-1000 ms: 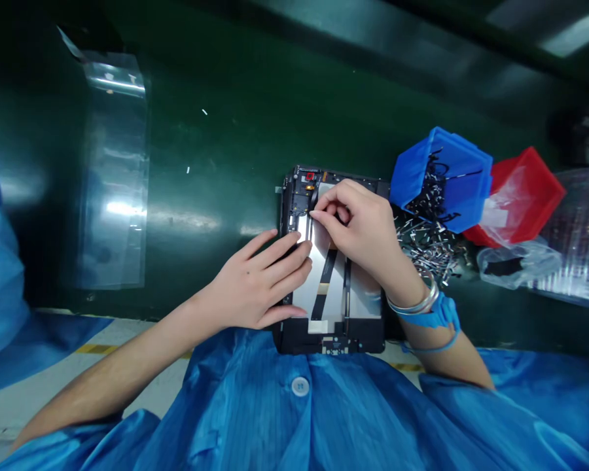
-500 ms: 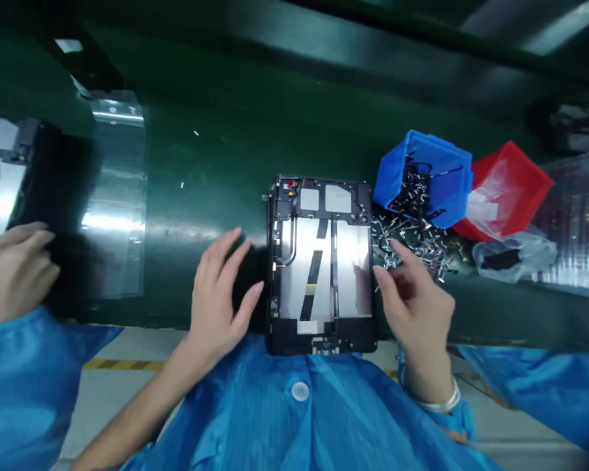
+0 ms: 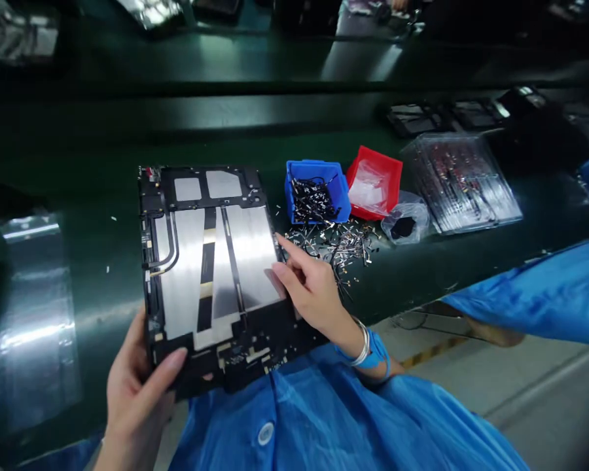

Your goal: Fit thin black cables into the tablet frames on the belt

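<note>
An opened tablet [image 3: 248,255], its silver battery plates, dark ribbon cables and black board showing, is tilted in front of me at the table's near edge. My left hand [image 3: 140,389] grips its near left corner, thumb on top and the other fingers mostly hidden under it. At the right edge, my right hand [image 3: 314,284] has its thumb on the tablet and its index finger stretched along the side; the remaining fingers are curled. More dark layers show under the near edge, but I cannot tell whether they are a second tablet.
Right of the tablet stands a blue bin [image 3: 343,196] of small black cables, with a loose pile of small metal-ended parts [image 3: 351,245] before it. Beyond are a red bin [image 3: 396,180], a plastic bag [image 3: 419,229] and clear trays [image 3: 471,186]. A clear sheet [image 3: 34,281] lies left.
Both hands, apart from the tablet before, have closed on its edges. The tablet now appears larger and tilted. My view has swung to the right, and the neighbour's hand at left is out of view.
</note>
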`<action>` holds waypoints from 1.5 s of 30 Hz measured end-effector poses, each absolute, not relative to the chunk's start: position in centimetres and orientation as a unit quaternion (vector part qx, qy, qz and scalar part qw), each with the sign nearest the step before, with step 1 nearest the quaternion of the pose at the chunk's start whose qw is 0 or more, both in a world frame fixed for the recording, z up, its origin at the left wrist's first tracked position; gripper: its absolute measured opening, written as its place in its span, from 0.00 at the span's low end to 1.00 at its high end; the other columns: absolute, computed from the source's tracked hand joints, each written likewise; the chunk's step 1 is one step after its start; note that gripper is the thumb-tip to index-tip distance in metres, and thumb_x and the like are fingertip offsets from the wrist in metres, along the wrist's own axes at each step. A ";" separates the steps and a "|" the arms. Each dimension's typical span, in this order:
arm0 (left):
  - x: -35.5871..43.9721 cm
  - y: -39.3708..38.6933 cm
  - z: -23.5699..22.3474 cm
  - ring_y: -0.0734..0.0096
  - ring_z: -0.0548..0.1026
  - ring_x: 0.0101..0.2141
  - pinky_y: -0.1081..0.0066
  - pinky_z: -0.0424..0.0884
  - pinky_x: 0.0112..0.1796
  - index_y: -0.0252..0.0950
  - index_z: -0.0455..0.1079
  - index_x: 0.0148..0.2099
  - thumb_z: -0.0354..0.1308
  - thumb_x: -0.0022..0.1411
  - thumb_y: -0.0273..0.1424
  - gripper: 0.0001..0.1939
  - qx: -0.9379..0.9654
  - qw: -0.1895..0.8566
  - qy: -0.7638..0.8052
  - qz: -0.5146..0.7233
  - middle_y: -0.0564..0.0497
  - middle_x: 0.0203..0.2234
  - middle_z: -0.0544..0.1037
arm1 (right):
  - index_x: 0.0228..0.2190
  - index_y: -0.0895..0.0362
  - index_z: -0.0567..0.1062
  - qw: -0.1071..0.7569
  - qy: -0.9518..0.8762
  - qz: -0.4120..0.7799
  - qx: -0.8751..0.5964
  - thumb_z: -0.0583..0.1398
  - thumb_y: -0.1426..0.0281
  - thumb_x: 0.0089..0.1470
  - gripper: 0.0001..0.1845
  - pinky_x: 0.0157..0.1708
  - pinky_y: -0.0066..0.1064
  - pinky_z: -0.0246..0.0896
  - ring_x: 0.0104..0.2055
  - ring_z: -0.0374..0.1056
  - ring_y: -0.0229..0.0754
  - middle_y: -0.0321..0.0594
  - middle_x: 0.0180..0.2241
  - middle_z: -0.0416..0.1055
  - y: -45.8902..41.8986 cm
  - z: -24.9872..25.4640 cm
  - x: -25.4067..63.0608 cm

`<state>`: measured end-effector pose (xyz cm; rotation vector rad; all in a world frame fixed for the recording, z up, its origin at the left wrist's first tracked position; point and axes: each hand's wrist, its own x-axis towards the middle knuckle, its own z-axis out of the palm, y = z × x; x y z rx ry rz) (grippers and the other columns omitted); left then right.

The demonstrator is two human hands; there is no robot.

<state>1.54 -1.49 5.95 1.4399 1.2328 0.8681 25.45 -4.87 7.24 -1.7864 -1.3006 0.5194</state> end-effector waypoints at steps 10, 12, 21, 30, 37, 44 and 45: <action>8.5 23.2 2.9 0.79 0.69 0.22 0.79 0.71 0.19 0.37 0.58 0.29 0.64 0.55 0.47 0.22 0.702 0.496 0.317 0.401 0.62 0.18 0.66 | 0.30 0.55 0.80 0.355 -0.360 -0.027 -0.862 0.60 0.64 0.51 0.10 0.27 0.31 0.55 0.24 0.64 0.39 0.36 0.22 0.73 -5.7 2.8 35.8; 10.1 27.3 1.9 0.82 0.65 0.20 0.78 0.71 0.20 0.35 0.49 0.26 0.65 0.49 0.53 0.33 0.715 0.485 0.305 0.400 0.63 0.15 0.61 | 0.30 0.54 0.80 0.342 -0.348 -0.008 -0.873 0.62 0.64 0.49 0.09 0.25 0.30 0.54 0.23 0.64 0.39 0.35 0.21 0.72 -5.3 2.1 36.3; 7.9 33.3 0.3 0.71 0.71 0.45 0.57 0.69 0.39 0.32 0.62 0.41 0.46 0.65 0.53 0.26 0.754 0.364 0.353 0.417 0.60 0.36 0.71 | 0.26 0.56 0.77 0.355 -0.393 -0.050 -0.847 0.60 0.69 0.51 0.07 0.27 0.30 0.57 0.23 0.63 0.38 0.36 0.22 0.71 -5.8 2.7 35.6; 10.5 13.0 4.5 0.61 0.72 0.51 0.63 0.70 0.46 0.40 0.66 0.56 0.60 0.62 0.34 0.19 0.710 0.498 0.250 0.430 0.51 0.50 0.75 | 0.29 0.54 0.75 0.305 -0.560 -0.289 -0.714 0.61 0.76 0.53 0.05 0.27 0.30 0.63 0.26 0.68 0.38 0.36 0.25 0.74 -7.2 5.6 33.5; 11.4 6.8 8.0 0.64 0.74 0.48 0.67 0.70 0.43 0.35 0.70 0.52 0.53 0.65 0.36 0.16 0.688 0.655 0.185 0.251 0.44 0.48 0.77 | 0.34 0.53 0.74 0.326 -0.694 -0.306 -0.565 0.63 0.81 0.50 0.11 0.26 0.30 0.65 0.28 0.69 0.39 0.38 0.27 0.75 -4.0 7.0 29.9; 11.6 6.8 7.2 0.81 0.66 0.16 0.79 0.59 0.20 0.31 0.73 0.32 0.59 0.59 0.33 0.09 0.549 0.797 0.217 0.132 0.53 0.16 0.74 | 0.41 0.52 0.74 0.340 -0.691 -0.288 -0.569 0.63 0.82 0.50 0.18 0.27 0.32 0.65 0.30 0.70 0.40 0.39 0.31 0.76 -3.1 7.6 28.1; 11.7 6.7 7.0 0.80 0.67 0.16 0.79 0.58 0.18 0.31 0.74 0.33 0.60 0.58 0.33 0.09 0.542 0.795 0.227 0.150 0.52 0.16 0.74 | 0.42 0.52 0.74 0.350 -0.683 -0.276 -0.579 0.63 0.82 0.50 0.19 0.29 0.32 0.66 0.31 0.71 0.40 0.40 0.32 0.76 -3.2 7.7 27.7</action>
